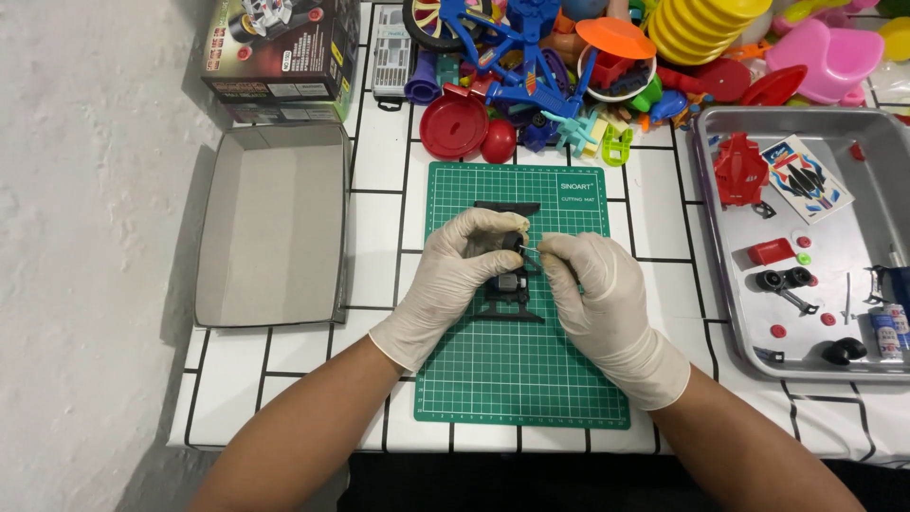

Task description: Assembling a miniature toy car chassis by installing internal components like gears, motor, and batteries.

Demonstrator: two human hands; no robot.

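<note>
left hand grips black chassis — right hand pinching

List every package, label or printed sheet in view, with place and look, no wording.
Toy box: far left, upright, dark with red marks.
Open tray box: left of the green mat, plain grey inside.
Sticker sheet: in the metal tray, white with red, blue, black shapes.
</note>
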